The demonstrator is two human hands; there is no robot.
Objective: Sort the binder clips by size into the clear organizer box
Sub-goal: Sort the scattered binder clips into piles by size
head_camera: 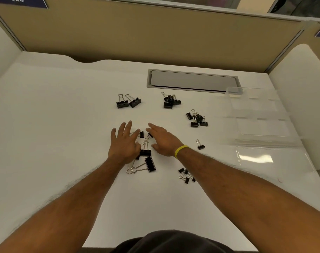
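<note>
**Left grip** (pixel 125 143): fingers straight and spread, clamped on nothing. It lies low over the unsorted pile, seemingly to fan it out.

**Right grip** (pixel 162 141): fingers straight and apart, holding nothing, yellow wristband (pixel 181 151) behind it. It faces the left grip across the same pile.

**Unsorted binder clips** (pixel 146 152): between and just under both grips, large and small mixed. I cannot tell whether either grip touches them.

**Sorted groups on the table** (pixel 64 125), likely staged by size before boxing:
- pair of large clips (pixel 128 103), beyond the left grip
- cluster of medium clips (pixel 171 102), beyond the right grip
- second cluster (pixel 196 119), beyond and right of the right grip
- lone small clip (pixel 200 146), right of the right wrist
- small clips (pixel 186 175), nearer than the right grip, beside the forearm

**Clear organizer box** (pixel 235 91): well right of the right grip, lid (pixel 272 159) laid open. No clips show in its compartments — filling appears not yet begun.
</note>
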